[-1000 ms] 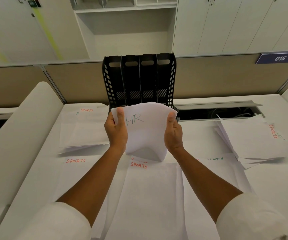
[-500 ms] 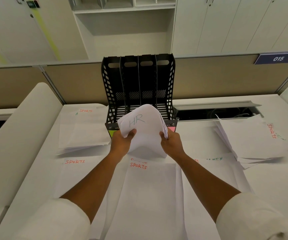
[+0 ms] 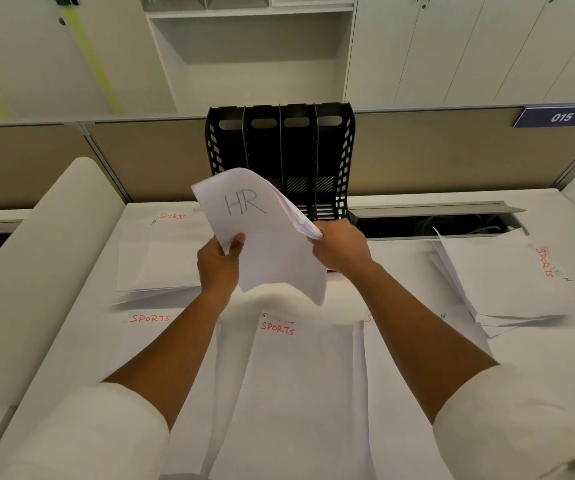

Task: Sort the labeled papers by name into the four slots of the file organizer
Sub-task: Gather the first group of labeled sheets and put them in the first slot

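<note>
Head view, bottom centre: SPORTS sheets (image 3: 289,393) lie flat on desk (image 3: 538,358). Mid-frame, left hand (image 3: 218,265) pinches HR stack (image 3: 265,237) at its lower left, right hand (image 3: 343,249) grips its right edge. Since a second ago stack has tilted left and curled, top now overlapping file organizer (image 3: 280,150) at centre. Slots look empty; insertion likely next.

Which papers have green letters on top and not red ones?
The HR stack held up by both hands, left and right, before the black organizer. The piles lying on the desk show red SPORTS.
</note>
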The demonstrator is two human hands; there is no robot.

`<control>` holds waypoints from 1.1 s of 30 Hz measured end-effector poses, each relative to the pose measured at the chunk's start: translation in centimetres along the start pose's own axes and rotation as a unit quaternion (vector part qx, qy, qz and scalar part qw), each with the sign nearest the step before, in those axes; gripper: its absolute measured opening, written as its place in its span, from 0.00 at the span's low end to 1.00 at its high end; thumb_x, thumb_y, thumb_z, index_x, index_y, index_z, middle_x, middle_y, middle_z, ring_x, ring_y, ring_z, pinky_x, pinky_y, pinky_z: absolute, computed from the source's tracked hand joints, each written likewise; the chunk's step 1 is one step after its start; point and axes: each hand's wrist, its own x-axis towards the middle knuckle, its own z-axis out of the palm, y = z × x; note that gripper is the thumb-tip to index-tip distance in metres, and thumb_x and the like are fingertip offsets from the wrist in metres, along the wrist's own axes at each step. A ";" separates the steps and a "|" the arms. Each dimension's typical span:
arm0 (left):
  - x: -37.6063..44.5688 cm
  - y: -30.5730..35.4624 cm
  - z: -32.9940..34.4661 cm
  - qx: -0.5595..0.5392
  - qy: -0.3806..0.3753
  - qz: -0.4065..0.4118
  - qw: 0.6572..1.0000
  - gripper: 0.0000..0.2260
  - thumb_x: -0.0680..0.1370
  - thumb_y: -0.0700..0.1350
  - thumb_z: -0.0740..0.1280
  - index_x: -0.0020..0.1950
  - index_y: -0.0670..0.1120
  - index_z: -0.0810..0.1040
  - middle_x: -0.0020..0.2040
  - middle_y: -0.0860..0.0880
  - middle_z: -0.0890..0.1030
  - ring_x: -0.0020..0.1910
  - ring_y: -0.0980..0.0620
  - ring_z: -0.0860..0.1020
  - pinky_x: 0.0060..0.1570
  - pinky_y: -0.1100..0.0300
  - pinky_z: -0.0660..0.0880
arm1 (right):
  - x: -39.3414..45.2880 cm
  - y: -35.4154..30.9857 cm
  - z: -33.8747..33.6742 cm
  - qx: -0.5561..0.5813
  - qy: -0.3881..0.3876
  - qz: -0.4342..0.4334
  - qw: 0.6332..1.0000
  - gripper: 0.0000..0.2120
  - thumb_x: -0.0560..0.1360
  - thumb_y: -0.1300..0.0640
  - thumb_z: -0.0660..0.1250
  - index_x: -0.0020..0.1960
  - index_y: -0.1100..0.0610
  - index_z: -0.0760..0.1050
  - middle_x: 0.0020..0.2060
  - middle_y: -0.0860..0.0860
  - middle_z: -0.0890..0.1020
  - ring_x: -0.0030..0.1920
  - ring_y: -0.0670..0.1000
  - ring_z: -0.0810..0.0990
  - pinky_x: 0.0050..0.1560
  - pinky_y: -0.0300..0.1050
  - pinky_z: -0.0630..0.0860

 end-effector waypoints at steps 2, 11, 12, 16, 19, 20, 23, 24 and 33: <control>0.9 -0.2 -0.9 -0.016 0.037 0.000 0.999 0.09 0.77 0.52 0.69 0.54 0.50 0.79 0.52 0.54 0.82 0.49 0.54 0.80 0.55 0.58 0.75 | 0.5 -1.4 -0.9 0.025 0.000 -0.002 1.000 0.16 0.71 0.63 0.61 0.28 0.51 0.64 0.26 0.48 0.71 0.27 0.49 0.69 0.28 0.40 0.62; 1.2 -5.1 -4.2 0.182 -0.025 -0.037 0.982 0.19 0.78 0.53 0.67 0.67 0.48 0.75 0.67 0.48 0.77 0.64 0.48 0.75 0.61 0.58 0.70 | 1.4 -8.0 -2.0 0.152 0.078 0.007 0.985 0.14 0.67 0.68 0.59 0.27 0.52 0.65 0.24 0.49 0.70 0.25 0.49 0.69 0.24 0.39 0.62; 0.9 -5.7 -4.4 0.219 -0.037 -0.037 0.974 0.19 0.78 0.54 0.66 0.67 0.48 0.75 0.67 0.48 0.76 0.65 0.47 0.74 0.63 0.56 0.70 | 1.5 -8.6 -1.9 0.166 0.083 0.016 0.982 0.12 0.66 0.68 0.59 0.29 0.54 0.69 0.26 0.51 0.72 0.27 0.51 0.73 0.25 0.40 0.68; 0.7 -8.0 -5.2 0.311 -0.075 -0.084 0.944 0.25 0.77 0.56 0.67 0.71 0.46 0.70 0.71 0.46 0.72 0.69 0.44 0.70 0.67 0.51 0.68 | 2.4 -10.4 -1.3 0.195 0.113 0.037 0.974 0.10 0.70 0.66 0.61 0.46 0.61 0.80 0.38 0.56 0.81 0.37 0.57 0.83 0.37 0.51 0.82; 0.8 -9.1 -5.5 0.372 -0.098 -0.082 0.919 0.30 0.77 0.57 0.66 0.75 0.44 0.65 0.76 0.43 0.63 0.75 0.43 0.61 0.73 0.48 0.62 | 3.4 -11.2 -0.6 0.184 0.124 0.052 0.974 0.09 0.71 0.65 0.61 0.47 0.63 0.78 0.41 0.57 0.81 0.40 0.57 0.81 0.36 0.48 0.80; 0.9 -9.4 -5.5 0.390 -0.106 -0.077 0.912 0.31 0.77 0.57 0.65 0.75 0.44 0.64 0.77 0.43 0.60 0.77 0.43 0.58 0.73 0.47 0.60 | 3.7 -11.5 -0.3 0.180 0.126 0.056 0.974 0.08 0.71 0.65 0.62 0.47 0.63 0.78 0.42 0.57 0.81 0.41 0.56 0.80 0.34 0.45 0.77; 1.3 -10.0 -5.1 0.408 -0.132 -0.080 0.900 0.32 0.78 0.59 0.63 0.77 0.44 0.61 0.79 0.43 0.56 0.78 0.42 0.53 0.74 0.45 0.59 | 4.5 -12.1 0.7 0.180 0.121 0.060 0.974 0.07 0.72 0.64 0.62 0.47 0.63 0.77 0.43 0.57 0.79 0.40 0.55 0.77 0.32 0.40 0.69; 1.5 -10.2 -4.9 0.409 -0.137 -0.082 0.898 0.32 0.78 0.60 0.63 0.77 0.44 0.60 0.79 0.43 0.56 0.78 0.42 0.52 0.73 0.45 0.59 | 4.8 -12.2 1.1 0.182 0.120 0.061 0.974 0.05 0.72 0.65 0.61 0.45 0.62 0.75 0.42 0.57 0.78 0.39 0.54 0.76 0.30 0.39 0.66; 1.1 -12.5 -3.6 0.401 -0.131 -0.110 0.900 0.30 0.78 0.59 0.64 0.74 0.44 0.62 0.79 0.43 0.54 0.78 0.41 0.49 0.72 0.43 0.62 | 7.5 -13.8 5.2 0.273 0.124 0.123 0.946 0.07 0.72 0.64 0.59 0.36 0.57 0.66 0.33 0.50 0.71 0.33 0.49 0.69 0.24 0.38 0.59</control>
